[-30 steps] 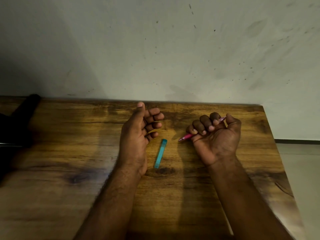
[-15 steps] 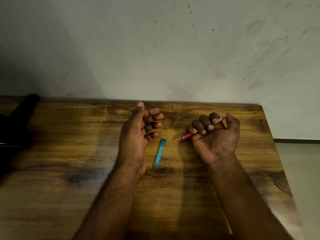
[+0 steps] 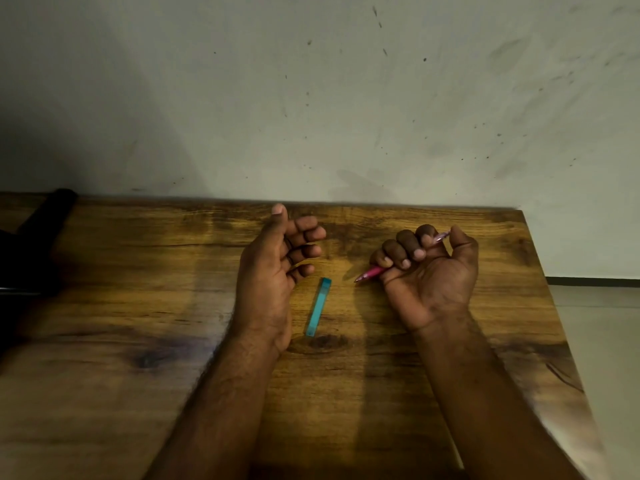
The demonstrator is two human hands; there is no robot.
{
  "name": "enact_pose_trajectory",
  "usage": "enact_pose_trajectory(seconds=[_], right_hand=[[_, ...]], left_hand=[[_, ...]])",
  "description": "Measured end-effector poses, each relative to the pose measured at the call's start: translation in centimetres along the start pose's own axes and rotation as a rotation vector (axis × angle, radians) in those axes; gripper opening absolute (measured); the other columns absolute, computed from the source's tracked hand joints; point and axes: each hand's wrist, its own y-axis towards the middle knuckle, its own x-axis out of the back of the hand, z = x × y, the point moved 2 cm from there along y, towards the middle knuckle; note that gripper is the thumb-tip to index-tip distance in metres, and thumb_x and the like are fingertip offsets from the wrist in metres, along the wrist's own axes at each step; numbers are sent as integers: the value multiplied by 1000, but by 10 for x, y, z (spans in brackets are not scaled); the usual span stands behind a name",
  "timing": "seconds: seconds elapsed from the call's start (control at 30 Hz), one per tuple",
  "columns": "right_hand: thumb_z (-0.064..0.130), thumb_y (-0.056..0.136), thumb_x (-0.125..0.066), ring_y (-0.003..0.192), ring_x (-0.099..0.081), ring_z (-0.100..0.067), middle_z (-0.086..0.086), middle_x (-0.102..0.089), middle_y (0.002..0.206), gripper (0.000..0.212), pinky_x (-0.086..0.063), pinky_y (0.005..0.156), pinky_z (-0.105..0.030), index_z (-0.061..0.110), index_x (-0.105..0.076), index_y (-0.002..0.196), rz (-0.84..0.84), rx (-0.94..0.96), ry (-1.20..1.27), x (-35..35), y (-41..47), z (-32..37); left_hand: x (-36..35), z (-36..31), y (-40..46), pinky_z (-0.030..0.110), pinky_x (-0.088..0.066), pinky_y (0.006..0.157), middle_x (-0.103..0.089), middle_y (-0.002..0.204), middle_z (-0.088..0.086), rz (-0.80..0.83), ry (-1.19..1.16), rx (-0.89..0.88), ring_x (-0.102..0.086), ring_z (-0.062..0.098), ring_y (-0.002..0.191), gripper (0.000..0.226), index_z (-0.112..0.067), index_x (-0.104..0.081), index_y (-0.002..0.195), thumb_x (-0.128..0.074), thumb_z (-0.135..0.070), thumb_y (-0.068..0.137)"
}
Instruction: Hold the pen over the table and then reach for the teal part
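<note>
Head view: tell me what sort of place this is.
Probably a plain room with a desk set against a wall: a wooden table, a scuffed pale wall behind it, and a pink pen gripped in the right hand.

Wooden table [image 3: 121,341] against a speckled pale wall [image 3: 311,98] (dark blurred object [image 3: 38,244] at far left)

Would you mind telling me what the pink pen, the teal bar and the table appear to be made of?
Pink pen: likely glossy plastic, bright uniform colour.
Teal bar: probably translucent plastic, with light passing through its edges.
Table: wood or wood-look laminate, showing grain, knots and a slight sheen.
</note>
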Motion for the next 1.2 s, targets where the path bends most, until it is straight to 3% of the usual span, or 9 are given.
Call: enact_pose_trajectory(seconds=[0.37, 0.57, 0.73, 0.87, 1.03, 1.2], right_hand=[[48, 83, -43, 53, -24, -15, 2, -29, 54, 36, -29, 56, -29, 17, -39, 63, 17, 15, 5, -1, -1, 0], [50, 95, -33, 53, -25, -15, 2, -30, 56, 45, -30, 56, -29, 17, -41, 66, 6, 27, 17, 1, 0, 0], [46, 83, -42, 53, -24, -15, 2, -30, 55, 35, -29, 57, -30, 17, -39, 65, 34, 59, -22, -3, -1, 2], [50, 94, -33, 54, -26, -15, 1, -31, 56, 44, -30, 57, -30, 16, -42, 67, 36, 52, -8, -1, -1, 1], [47, 82, -41, 53, -24, -16, 1, -30, 55, 35, -29, 57, -30, 17, -39, 65, 38, 83, -24, -2, -1, 2], [47, 82, -41, 53, -25, -16, 1, -30, 55, 34, -28, 57, -30, 17, -40, 65, 19, 81, -13, -1, 0, 2]], left_hand=[[0, 0, 1, 30, -50, 75, -81, 96, 2, 5, -18, 5, -69, 11, 83, 48, -19, -76, 102, -42, -54, 102], [0, 1, 1, 30, -50, 75, -81, 98, 2, 6, -14, 1, -70, 11, 83, 49, -20, -76, 102, -42, -55, 102], [1, 1, 1, 31, -51, 76, -81, 100, 3, 5, -8, -4, -70, 12, 85, 50, -20, -76, 103, -43, -57, 100], [1, 1, 0, 33, -51, 77, -81, 101, 3, 4, -2, -7, -70, 13, 86, 49, -20, -76, 102, -43, -55, 102], [1, 0, 1, 33, -51, 77, -81, 100, 3, 6, -7, -6, -70, 13, 86, 48, -20, -76, 101, -43, -55, 101], [0, 0, 0, 32, -51, 77, -81, 99, 3, 11, -10, -8, -70, 12, 84, 48, -21, -76, 100, -44, -56, 99]])
